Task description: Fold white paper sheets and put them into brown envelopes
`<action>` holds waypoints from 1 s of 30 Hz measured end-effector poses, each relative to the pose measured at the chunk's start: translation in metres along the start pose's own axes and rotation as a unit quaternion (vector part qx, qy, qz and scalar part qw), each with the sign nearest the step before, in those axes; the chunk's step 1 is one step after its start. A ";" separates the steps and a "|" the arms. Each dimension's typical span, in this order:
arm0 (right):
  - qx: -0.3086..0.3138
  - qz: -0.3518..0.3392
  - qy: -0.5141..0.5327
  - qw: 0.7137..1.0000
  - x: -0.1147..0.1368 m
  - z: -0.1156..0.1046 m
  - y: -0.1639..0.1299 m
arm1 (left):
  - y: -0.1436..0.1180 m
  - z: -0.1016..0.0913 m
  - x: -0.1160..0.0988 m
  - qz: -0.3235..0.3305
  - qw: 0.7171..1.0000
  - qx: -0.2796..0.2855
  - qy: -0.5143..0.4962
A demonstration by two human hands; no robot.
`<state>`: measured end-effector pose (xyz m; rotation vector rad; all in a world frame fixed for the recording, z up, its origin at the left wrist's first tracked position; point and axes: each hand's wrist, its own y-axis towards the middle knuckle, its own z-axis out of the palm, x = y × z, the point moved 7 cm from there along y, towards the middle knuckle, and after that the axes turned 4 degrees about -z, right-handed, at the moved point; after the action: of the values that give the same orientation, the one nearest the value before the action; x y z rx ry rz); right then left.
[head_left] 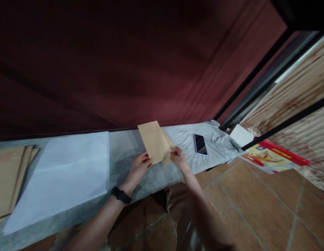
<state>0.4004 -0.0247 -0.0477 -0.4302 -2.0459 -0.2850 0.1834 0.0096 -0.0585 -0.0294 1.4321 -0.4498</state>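
Seen from above, a person's two bare forearms reach forward over a brown tiled floor toward a long grey worktop set against a dark red wall. The left wrist wears a black watch. The left hand grips the lower left edge of a tan paper envelope, with the thumb on top and the fingers curled beneath. The right hand pinches the envelope's lower right corner, where a second tan layer shows just behind the front sheet. The envelope is held tilted, its top leaning toward the back edge of the worktop, near the middle of the surface. To the left of the hands a large white sheet of paper lies flat, reaching the front edge. Further left, at the worktop's left end, sits a stack of brown cardboard. To the right of the hands a grey cloth covers the right end, and a dark phone lies face up on it. Beyond the cloth, red and yellow printed paper lies by a black frame.
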 end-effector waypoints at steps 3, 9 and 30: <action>-0.029 0.008 -0.022 0.999 -0.014 -0.018 0.001 | 0.009 0.018 0.008 -0.009 1.000 0.012 -0.005; -0.027 0.022 -0.082 0.996 -0.031 -0.036 0.001 | 0.021 0.037 0.027 -0.012 0.999 -0.003 0.036; -0.002 0.015 -0.180 0.984 -0.036 -0.036 0.009 | 0.007 0.050 0.024 -0.001 0.988 -0.019 0.151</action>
<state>0.4487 -0.0367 -0.0612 -0.5461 -2.3890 -0.2037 0.2348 -0.0040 -0.0757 0.0075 1.7393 -0.4405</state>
